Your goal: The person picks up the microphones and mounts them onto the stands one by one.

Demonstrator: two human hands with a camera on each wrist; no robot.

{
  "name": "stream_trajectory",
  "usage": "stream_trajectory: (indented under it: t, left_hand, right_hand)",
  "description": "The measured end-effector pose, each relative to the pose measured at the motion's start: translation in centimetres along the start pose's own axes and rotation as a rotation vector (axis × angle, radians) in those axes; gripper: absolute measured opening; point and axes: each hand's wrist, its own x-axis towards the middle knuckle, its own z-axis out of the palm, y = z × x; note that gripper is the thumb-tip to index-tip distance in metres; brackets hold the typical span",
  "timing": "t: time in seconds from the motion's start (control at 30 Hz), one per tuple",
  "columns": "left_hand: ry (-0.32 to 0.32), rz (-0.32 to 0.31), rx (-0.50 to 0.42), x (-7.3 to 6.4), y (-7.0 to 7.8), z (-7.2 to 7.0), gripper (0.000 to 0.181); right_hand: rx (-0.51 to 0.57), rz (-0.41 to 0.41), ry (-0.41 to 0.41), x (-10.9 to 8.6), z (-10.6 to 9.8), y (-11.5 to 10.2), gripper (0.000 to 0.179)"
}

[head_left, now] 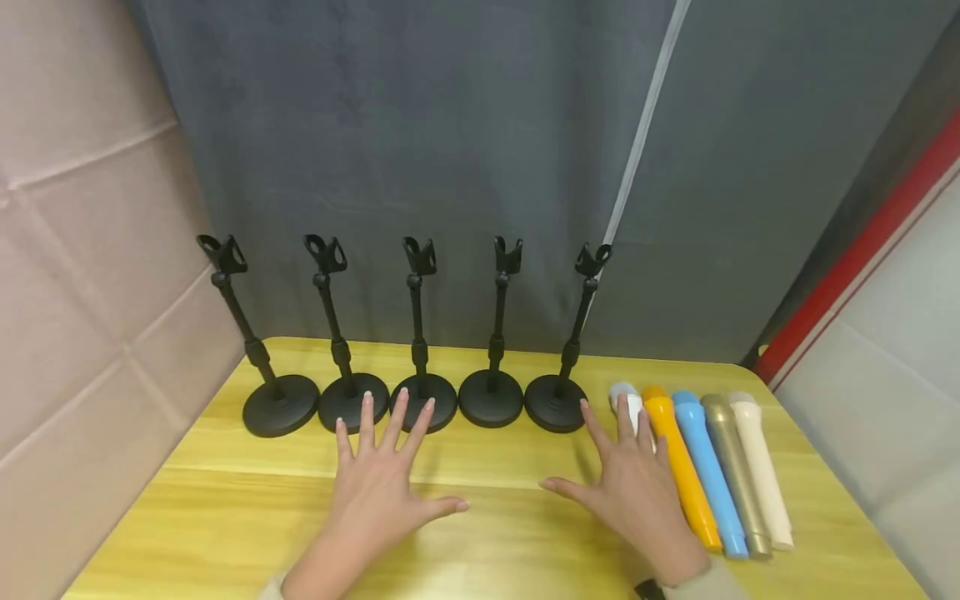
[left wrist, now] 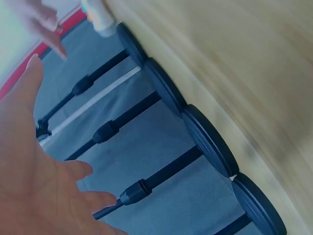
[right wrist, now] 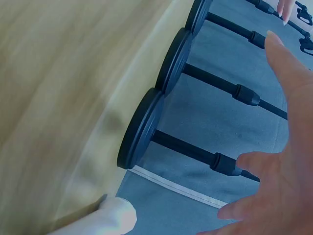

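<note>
From where I stand, I see a person's 2 bare hands held above a yellow wood-grain table [head_left: 247,517], palms down. The left hand [head_left: 378,496] is spread wide, thumb out to the side and fingers pointing away from the person, with nothing in its grasp; it is nearest to the bases of the 2nd and 3rd stands from the left. The right hand [head_left: 637,496] is spread just as wide and also holds nothing, its fingers above the table between the rightmost stand and the microphones. The 5 black stands [head_left: 490,400] stand upright in a row toward the far edge, their round bases side by side, each pole topped by a forked clip. To the right of them, 5 microphones lie next to each other on the table, heads pointing away from the person: from left to right a white microphone [head_left: 622,392] with a greyish head, partly hidden behind the right hand, then an orange microphone [head_left: 686,475], a light blue microphone [head_left: 711,475], a gold microphone [head_left: 738,475] and a cream microphone [head_left: 763,475]. A dark grey curtain [head_left: 420,125] with a pale slanting strip [head_left: 652,92] hangs behind the table.
</note>
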Motion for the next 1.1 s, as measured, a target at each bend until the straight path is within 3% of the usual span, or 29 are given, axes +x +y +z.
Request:
stream_trajectory:
  t: [0.3,0.57,0.7,0.9,1.1]
  left_hand:
    - [-0.007,0.08,0.121,-1.0,-2.3,-1.0,0.121]
    - [-0.022,0.074,0.045,-1.0,-3.9,-1.7,0.119]
    - [-0.013,0.107,0.017,-0.9,-4.3,-1.4,0.119]
    - [-0.017,0.087,-0.003,-0.7,-5.2,-1.3,0.118]
    - [0.071,0.069,-0.067,-0.6,-7.3,-1.7,0.105]
  right_hand:
    - [-0.018,0.005,-0.002,0.6,-1.1,1.2,0.12]
    - [0.003,0.019,-0.062,0.9,-1.5,2.1,0.126]
    - [0.017,0.018,-0.05,1.0,-1.4,2.8,0.125]
    - [0.012,0.034,-0.034,1.0,-1.3,4.1,0.12]
    - [-0.01,0.067,-0.051,0.9,-1.9,6.2,0.119]
